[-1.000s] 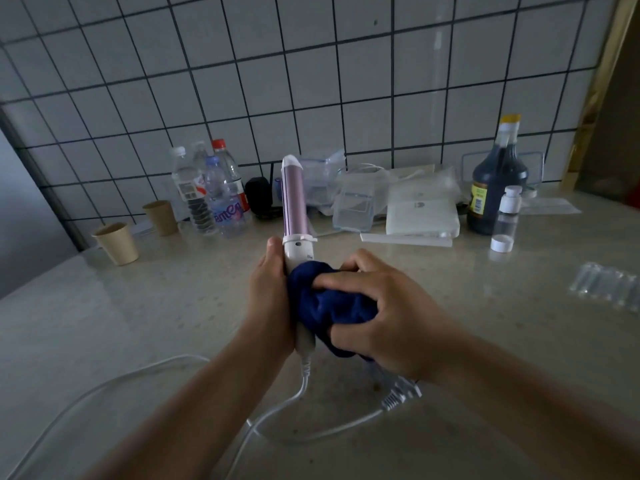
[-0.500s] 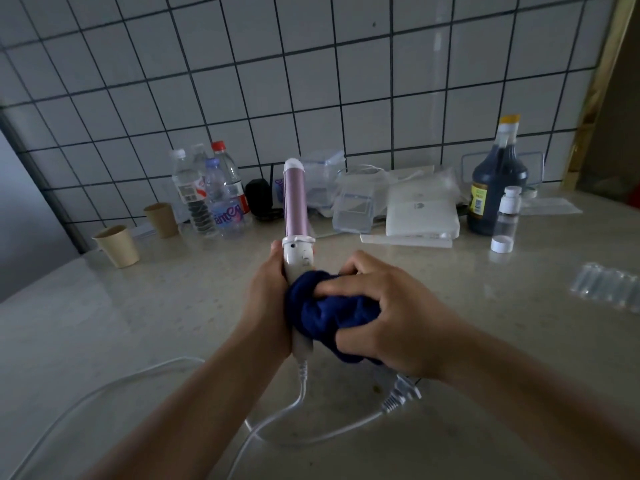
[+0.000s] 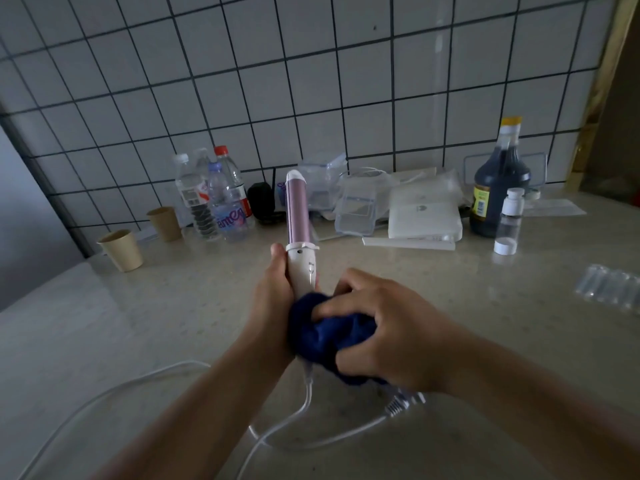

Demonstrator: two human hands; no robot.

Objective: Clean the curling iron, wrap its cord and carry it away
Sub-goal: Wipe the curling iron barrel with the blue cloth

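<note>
My left hand (image 3: 273, 299) grips the iron (image 3: 300, 237) upright by its handle; right hand (image 3: 388, 334) squeezes blue cloth (image 3: 325, 337) against handle base. Cord (image 3: 304, 410) trails on counter (image 3: 138, 323).

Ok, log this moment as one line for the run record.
phase: cleaning | left hand: holds curling iron upright | right hand: presses blue cloth on handle base | cord: loose on counter, unwrapped

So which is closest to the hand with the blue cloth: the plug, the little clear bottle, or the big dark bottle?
From the right hand:
1. Plug, just below the wrist.
2. Little clear bottle, farther back on the right.
3. Big dark bottle, behind it by the wall.
</note>
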